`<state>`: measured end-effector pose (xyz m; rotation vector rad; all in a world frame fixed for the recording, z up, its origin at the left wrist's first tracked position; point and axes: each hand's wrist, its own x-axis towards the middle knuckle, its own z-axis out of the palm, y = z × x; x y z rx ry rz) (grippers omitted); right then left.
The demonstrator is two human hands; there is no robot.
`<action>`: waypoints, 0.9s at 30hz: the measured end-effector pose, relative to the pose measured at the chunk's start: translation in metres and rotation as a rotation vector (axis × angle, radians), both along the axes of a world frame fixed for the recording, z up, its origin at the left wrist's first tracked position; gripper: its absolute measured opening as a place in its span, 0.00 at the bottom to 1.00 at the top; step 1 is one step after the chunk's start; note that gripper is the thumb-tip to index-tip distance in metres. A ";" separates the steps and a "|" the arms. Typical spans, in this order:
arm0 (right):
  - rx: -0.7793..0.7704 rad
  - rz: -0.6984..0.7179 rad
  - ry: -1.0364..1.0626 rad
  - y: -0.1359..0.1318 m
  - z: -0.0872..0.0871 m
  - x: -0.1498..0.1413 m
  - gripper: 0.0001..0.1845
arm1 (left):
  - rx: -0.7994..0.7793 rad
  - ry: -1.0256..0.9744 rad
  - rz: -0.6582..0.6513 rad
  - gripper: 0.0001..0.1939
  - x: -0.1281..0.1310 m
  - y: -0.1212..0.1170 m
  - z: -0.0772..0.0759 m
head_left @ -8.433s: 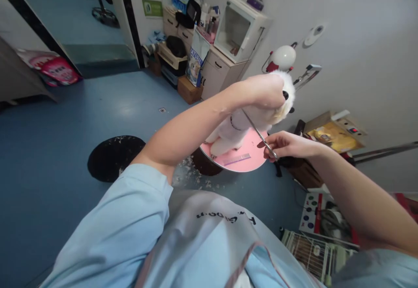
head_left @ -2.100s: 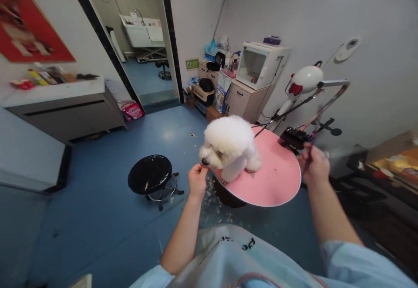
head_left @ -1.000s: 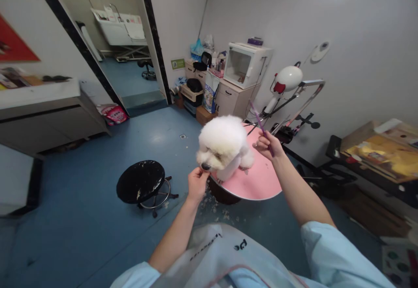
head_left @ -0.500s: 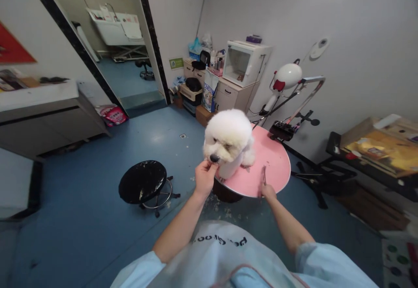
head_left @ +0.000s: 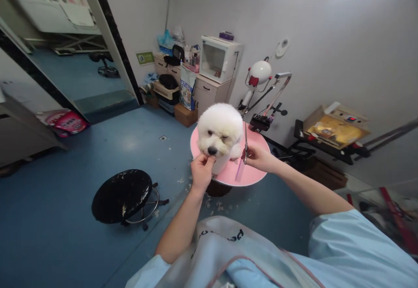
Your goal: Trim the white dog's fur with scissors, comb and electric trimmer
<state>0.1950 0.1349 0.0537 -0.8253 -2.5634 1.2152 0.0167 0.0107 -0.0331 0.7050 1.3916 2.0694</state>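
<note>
A fluffy white dog [head_left: 220,125] with a rounded head coat sits on the round pink grooming table [head_left: 253,177], facing me. My left hand [head_left: 201,172] is closed on the fur of its chin, right under the black nose. On the dog's other side my right hand [head_left: 259,158] grips a pair of scissors [head_left: 246,133], blades pointing upward beside the head. Just below that hand is a purple comb [head_left: 239,171]; whether the hand holds it or it lies on the table, I cannot tell.
A black wheeled stool [head_left: 122,196] stands at the left, with fur clippings around the table foot. Behind the table rise a white dryer [head_left: 260,71] and a jointed arm [head_left: 282,90]. Cabinets with a white glass-fronted box [head_left: 218,59] line the wall.
My right hand has risen from the table's near edge to beside the dog's head, scissors upright. The left hand stays at the chin. My view has turned to the right.
</note>
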 end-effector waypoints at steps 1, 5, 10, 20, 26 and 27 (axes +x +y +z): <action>0.065 -0.018 -0.027 -0.006 0.006 -0.004 0.12 | -0.004 0.003 -0.005 0.15 0.000 0.000 0.000; 0.193 -0.070 -0.159 -0.014 0.024 -0.008 0.11 | -0.010 0.020 -0.040 0.16 -0.001 -0.001 -0.001; 0.149 -0.031 -0.228 -0.010 0.041 -0.005 0.12 | 0.004 0.025 -0.057 0.15 -0.004 -0.003 0.003; -0.009 0.071 -0.407 0.013 0.077 -0.007 0.17 | 0.012 -0.011 -0.085 0.16 -0.006 -0.009 0.005; -0.094 0.060 -0.513 0.021 0.098 -0.016 0.21 | 0.018 -0.016 -0.111 0.17 -0.007 -0.011 0.002; -0.069 0.058 -0.541 0.022 0.104 -0.018 0.22 | 0.020 -0.017 -0.111 0.17 -0.007 -0.012 0.002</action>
